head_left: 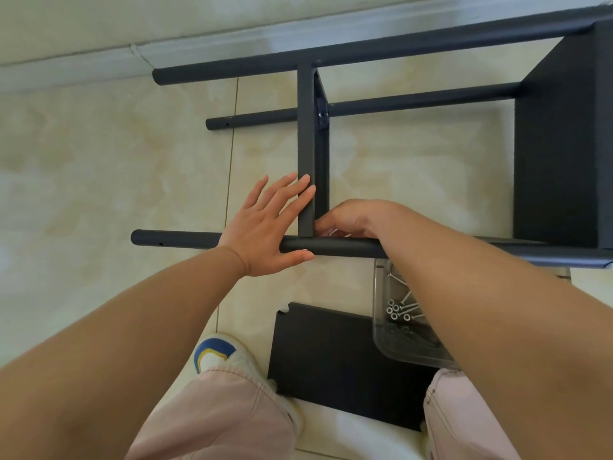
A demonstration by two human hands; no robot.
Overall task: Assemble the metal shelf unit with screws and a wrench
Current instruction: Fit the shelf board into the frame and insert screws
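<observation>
The dark metal shelf unit (pixel 381 54) lies on its side on the tiled floor, its round posts running left to right. A narrow shelf panel (pixel 306 127) stands between the posts. My left hand (pixel 265 227) lies flat with straight fingers against that panel's near end and the near post (pixel 175 240). My right hand (pixel 351 219) is curled at the corner where panel and post meet; whatever its fingertips hold is hidden. A second, wider shelf (pixel 560 134) is fixed at the right.
A clear plastic tray (pixel 381 336) with several screws and nuts sits on a loose dark shelf panel (pixel 325 360) by my feet. My shoe (pixel 215 353) and pink trouser legs fill the bottom. A white baseboard (pixel 99 64) runs along the far wall.
</observation>
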